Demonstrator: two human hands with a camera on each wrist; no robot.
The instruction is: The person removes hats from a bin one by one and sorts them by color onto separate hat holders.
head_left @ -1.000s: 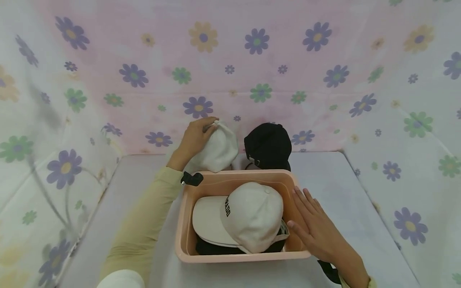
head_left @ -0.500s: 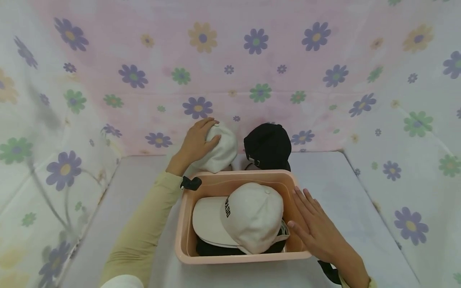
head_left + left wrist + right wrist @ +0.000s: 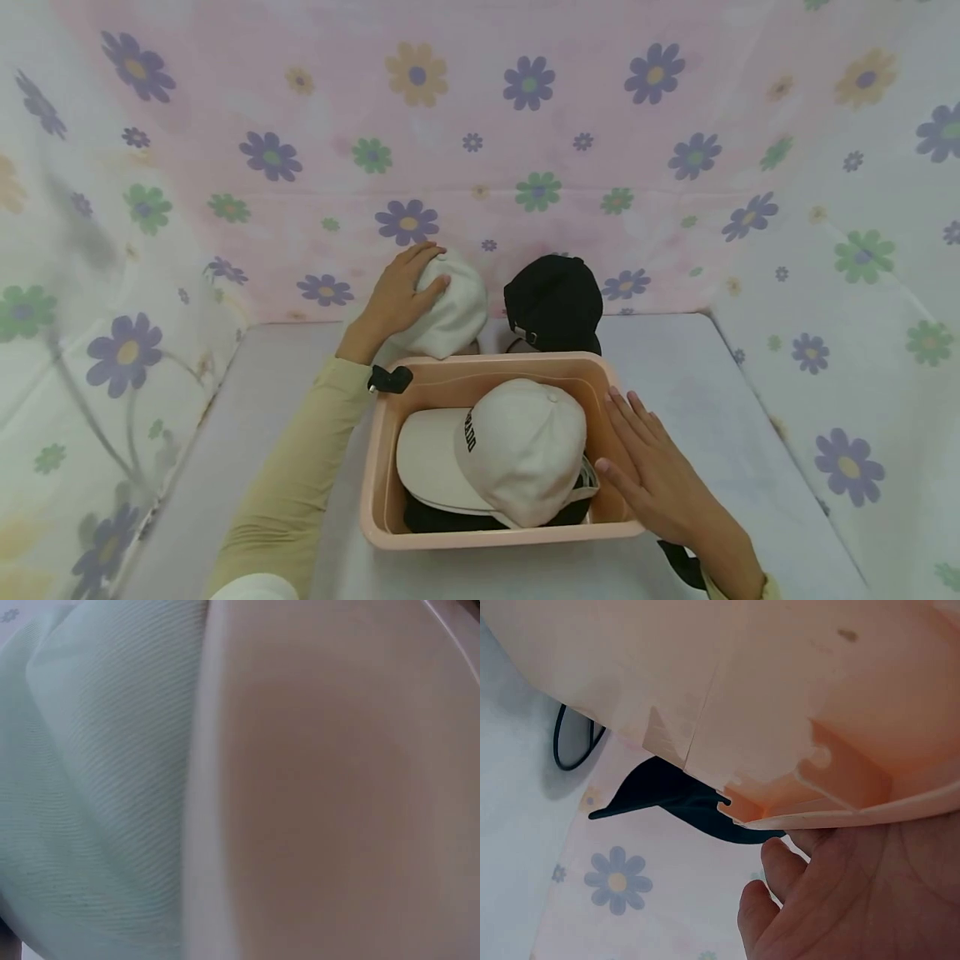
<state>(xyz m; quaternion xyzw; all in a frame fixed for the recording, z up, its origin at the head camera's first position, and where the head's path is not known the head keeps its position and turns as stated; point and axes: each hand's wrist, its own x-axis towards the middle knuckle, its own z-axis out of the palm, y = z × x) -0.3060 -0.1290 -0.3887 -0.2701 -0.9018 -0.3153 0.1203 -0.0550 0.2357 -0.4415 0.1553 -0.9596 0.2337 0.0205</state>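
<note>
Behind a peach plastic basin [image 3: 495, 540], my left hand [image 3: 397, 296] rests on the crown of a white cap [image 3: 457, 312], with its fingers over the top and the thumb lying across the near side. That cap's ribbed cloth fills the left of the left wrist view, beside the blurred basin wall [image 3: 322, 787]. My right hand [image 3: 671, 487] lies with straight fingers against the basin's right rim; the right wrist view shows its palm [image 3: 862, 900] under the rim. A cream cap [image 3: 528, 446] with dark lettering sits in the basin on top of something black [image 3: 450, 517].
A black cap [image 3: 558, 300] stands behind the basin, right of the white one. In the right wrist view its dark brim [image 3: 679, 799] shows past the basin. Flower-printed cloth [image 3: 465, 158] walls the back and sides of the white table [image 3: 690, 367].
My left hand has shifted from pinching the white cap's top to lying flatter over its crown, and the crown looks rounder. My right hand and the basin stay in place.
</note>
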